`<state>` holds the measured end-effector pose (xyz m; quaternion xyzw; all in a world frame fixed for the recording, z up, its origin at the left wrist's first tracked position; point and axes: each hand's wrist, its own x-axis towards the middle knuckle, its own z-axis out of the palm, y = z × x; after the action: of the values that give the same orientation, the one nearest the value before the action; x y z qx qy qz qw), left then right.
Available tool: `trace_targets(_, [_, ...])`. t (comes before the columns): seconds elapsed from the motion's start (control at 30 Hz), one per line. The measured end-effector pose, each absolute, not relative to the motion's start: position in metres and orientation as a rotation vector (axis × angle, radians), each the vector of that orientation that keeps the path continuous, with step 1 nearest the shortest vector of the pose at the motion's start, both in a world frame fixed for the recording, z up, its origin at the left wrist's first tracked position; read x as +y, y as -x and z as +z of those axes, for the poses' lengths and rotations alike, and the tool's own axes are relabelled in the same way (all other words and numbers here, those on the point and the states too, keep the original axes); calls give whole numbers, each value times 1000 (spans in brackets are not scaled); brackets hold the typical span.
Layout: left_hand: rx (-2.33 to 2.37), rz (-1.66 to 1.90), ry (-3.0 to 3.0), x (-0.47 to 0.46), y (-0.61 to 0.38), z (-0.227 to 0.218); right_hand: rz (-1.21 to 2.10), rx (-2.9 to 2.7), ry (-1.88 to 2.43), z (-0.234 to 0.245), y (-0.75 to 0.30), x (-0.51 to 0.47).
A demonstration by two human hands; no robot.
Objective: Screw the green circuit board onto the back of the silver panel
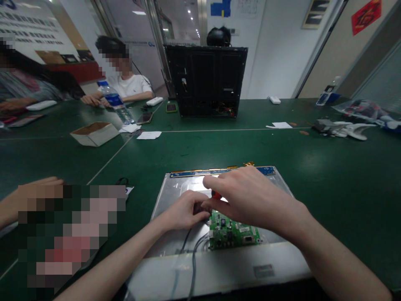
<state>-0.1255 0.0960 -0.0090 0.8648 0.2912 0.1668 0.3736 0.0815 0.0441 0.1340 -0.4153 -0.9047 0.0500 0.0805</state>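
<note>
A flat display panel with a silver metal back (164,198) lies on the table in front of me. A green circuit board (234,230) sits on it, with grey cables (194,259) running from its left side toward me. Over the board's upper left corner, my right hand (247,194) is closed around a screwdriver (215,195); only part of its red and black handle shows, and its tip is hidden. My left hand (186,211) is pinched at the same corner, its fingertips close to the right hand's. Whatever it grips is hidden.
A black monitor housing (209,79) stands upright at the back. On the green table (338,188) are an open white box (97,134), a water bottle (117,104), phones, paper scraps and grey-white gloves (341,128). Other people sit at the left; one person's hand (37,196) rests nearby.
</note>
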Motion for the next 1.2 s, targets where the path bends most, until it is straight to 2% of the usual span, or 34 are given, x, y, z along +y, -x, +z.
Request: trace_targets(1.2, [718, 465, -2223, 97, 126, -15, 177, -2691, 1270, 134, -83, 44])
